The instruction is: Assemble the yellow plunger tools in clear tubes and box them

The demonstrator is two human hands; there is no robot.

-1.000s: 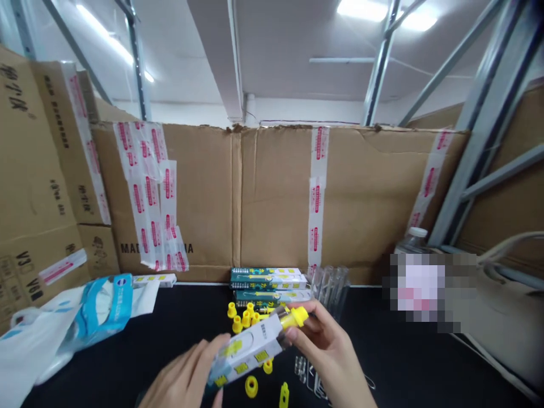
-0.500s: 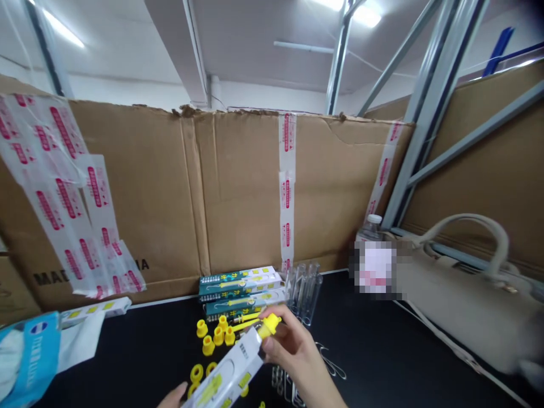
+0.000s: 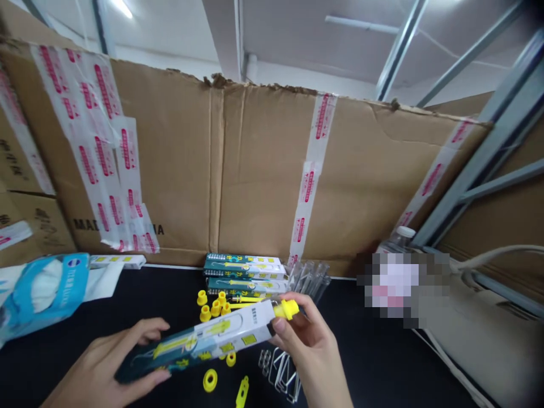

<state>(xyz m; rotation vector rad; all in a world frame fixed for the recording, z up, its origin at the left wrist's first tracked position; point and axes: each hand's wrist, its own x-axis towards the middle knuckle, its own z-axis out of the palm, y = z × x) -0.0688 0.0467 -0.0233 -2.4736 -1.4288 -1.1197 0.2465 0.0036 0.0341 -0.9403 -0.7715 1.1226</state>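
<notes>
Left hand (image 3: 100,368) and right hand (image 3: 308,345) had fingers gripping a teal blister pack (image 3: 195,343), yellow cap (image 3: 287,309) at 2 o'clock; carton (image 3: 178,170) at 11 o'clock read "MAD…IA", lol.

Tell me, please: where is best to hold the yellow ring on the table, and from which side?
Pinch the yellow ring by its outer rim, coming from above: it lies flat with its hole upward, so its rim is open to fingers.

Right there on your black tabletop (image 3: 374,362): teal product boxes (image 3: 244,266), yellow plastic caps (image 3: 205,313), bent wire clips (image 3: 278,368), and a blue packet (image 3: 42,289)!
</notes>
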